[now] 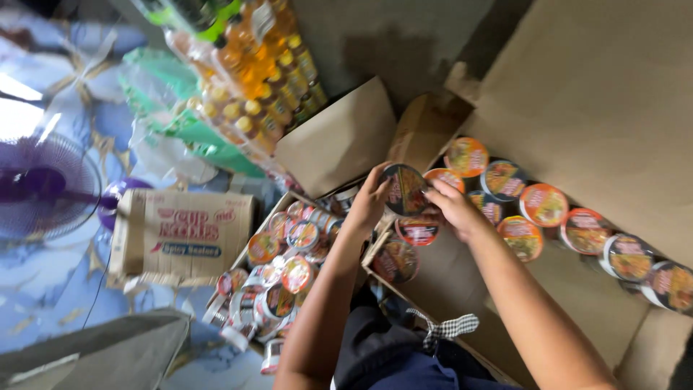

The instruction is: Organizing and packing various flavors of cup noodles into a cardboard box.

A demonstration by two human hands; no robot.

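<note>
Above the open cardboard box (577,108), left hand (369,201) and right hand (453,206) together grasp a round foil-lidded noodle cup (404,189).

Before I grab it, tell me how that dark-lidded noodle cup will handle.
The noodle cup is probably light: both hands, left hand and right hand, hold it only by the fingertips. Its round tapered shape would likely roll if laid sideways. The thin flat lid may dent.
</note>
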